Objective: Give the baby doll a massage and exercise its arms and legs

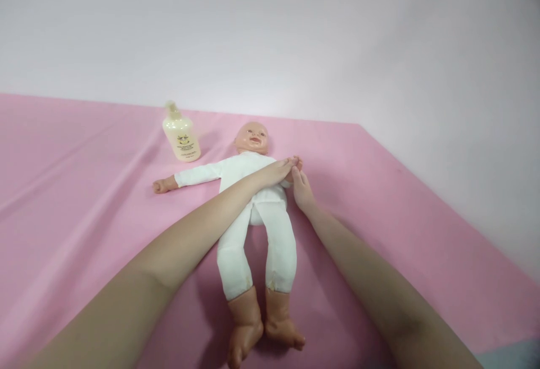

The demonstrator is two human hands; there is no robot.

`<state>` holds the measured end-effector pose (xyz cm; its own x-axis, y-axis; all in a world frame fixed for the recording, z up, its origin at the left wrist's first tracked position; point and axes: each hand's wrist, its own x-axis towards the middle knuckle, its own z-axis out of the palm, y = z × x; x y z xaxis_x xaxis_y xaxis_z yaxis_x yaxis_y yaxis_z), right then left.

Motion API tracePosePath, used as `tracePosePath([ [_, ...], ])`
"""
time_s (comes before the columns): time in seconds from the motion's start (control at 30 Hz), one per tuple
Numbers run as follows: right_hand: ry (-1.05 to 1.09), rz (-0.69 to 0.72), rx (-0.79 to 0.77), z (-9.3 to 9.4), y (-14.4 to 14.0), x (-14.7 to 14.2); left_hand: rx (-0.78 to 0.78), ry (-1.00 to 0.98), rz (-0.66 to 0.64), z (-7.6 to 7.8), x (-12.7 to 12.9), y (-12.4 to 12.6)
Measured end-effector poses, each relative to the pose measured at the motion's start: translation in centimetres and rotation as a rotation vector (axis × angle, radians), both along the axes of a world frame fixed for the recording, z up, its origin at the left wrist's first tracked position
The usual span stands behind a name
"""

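A baby doll with a white cloth body lies on its back on a pink cloth, its head away from me and its bare feet toward me. My left hand reaches across the doll's chest to its arm on the right side, fingers closed around it near the wrist. From the right, my right hand closes on the same small doll hand, with the thumb against it. My fingers hide most of that arm. The doll's other arm stretches out to the left, untouched.
A pale yellow pump bottle with a printed label stands left of the doll's head. Under everything spreads the creased pink cloth, its far edge meeting a white surface. A grey patch shows at the lower right corner.
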<state>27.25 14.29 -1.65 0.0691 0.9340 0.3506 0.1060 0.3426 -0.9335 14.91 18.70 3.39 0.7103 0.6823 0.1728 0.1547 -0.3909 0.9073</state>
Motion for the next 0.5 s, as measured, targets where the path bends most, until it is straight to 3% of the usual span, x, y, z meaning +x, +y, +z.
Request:
tracePosePath([
  [0.5, 0.015, 0.007, 0.017, -0.27, 0.16, 0.15, 0.048, 0.038, 0.027, 0.17, 0.11, -0.03],
])
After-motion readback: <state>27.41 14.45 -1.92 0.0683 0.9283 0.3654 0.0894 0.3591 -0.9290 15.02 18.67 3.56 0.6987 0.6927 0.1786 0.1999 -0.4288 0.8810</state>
